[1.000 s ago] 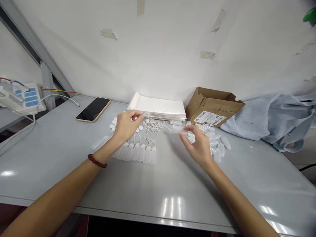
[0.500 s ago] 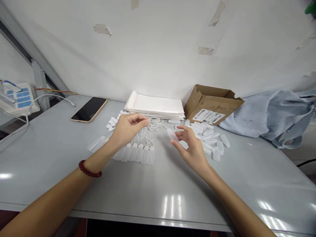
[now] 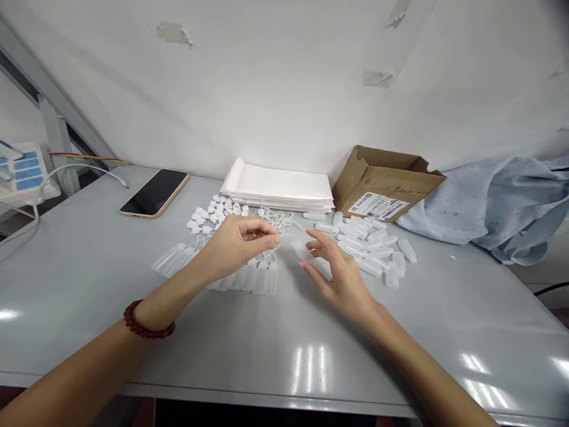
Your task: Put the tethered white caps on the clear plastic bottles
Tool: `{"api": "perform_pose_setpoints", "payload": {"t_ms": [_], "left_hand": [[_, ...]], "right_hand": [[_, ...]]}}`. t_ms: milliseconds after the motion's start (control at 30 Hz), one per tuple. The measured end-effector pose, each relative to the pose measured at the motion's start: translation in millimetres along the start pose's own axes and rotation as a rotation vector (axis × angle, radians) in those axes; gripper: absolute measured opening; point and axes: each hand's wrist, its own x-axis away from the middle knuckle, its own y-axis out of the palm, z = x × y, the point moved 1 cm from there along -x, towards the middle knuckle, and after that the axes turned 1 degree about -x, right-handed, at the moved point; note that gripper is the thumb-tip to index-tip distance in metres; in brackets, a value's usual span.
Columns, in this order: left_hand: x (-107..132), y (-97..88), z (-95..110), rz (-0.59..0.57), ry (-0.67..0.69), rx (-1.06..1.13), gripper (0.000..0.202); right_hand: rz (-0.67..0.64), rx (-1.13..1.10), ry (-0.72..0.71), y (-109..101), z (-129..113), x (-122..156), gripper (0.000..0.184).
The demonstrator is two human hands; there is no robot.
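My left hand (image 3: pixel 244 243) is closed in a pinch, its thumb and forefinger on a thin white cord (image 3: pixel 290 236). That cord runs over to a small translucent plastic bottle (image 3: pixel 303 251), which my right hand (image 3: pixel 340 273) holds between its thumb and fingers. Part of the bottle hides behind the fingertips. Below my left hand lies a row of similar bottles (image 3: pixel 260 279) with white tops and cords, partly covered by the hand. Several loose bottles (image 3: pixel 373 243) are heaped right of my right hand. White caps (image 3: pixel 213 210) and a tangle of cords (image 3: pixel 280 219) lie beyond my left hand.
Against the wall stand a stack of white padded envelopes (image 3: pixel 284 187) and an open cardboard box (image 3: pixel 382 184). A phone (image 3: pixel 155 193) rests at the left of the grey table (image 3: pixel 222 350). Light blue cloth (image 3: pixel 480 207) lies right of the box; a power strip (image 3: pixel 29 172) is far left.
My left hand has shifted slightly right and down, closer to my right hand. The bottle in my right hand has moved slightly left and down. The camera view has shifted a little.
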Motion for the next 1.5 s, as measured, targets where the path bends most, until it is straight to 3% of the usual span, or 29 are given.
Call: {"api": "perform_pose_setpoints", "payload": {"t_ms": [200,367,467,633,833,933,1300,1500], "left_hand": [[3,0.6,5,-0.087,0.036,-0.02,0.018],[7,5.2,6,-0.166,0.132,-0.097,0.023],[8,12.4,5,-0.074,0.189,-0.177,0.029],[9,25.6,0,0.076,0.37,-0.23,0.018],[11,34.7,-10,0.225,0.747,-0.389,0.016],[12,37.3,-13,0.222,0.868,-0.472,0.014],[13,34.4,-12,0.118,0.866,-0.703,0.019],[15,35.1,-11,0.097,0.827,-0.706,0.031]], "right_hand": [[-0.012,-0.07,-0.039,1,-2,-1,0.039],[-0.01,-0.317,0.143,2,-7,-2,0.033],[-0.04,-0.549,0.309,2,-11,-1,0.034],[-0.073,-0.816,0.457,4,-18,-2,0.035],[-0.016,-0.911,0.539,5,-17,-2,0.034],[0.002,-0.912,0.547,5,-17,-3,0.035],[0.037,-0.821,0.573,10,-12,0,0.04],[0.049,-0.725,0.579,11,-11,2,0.038]]}}
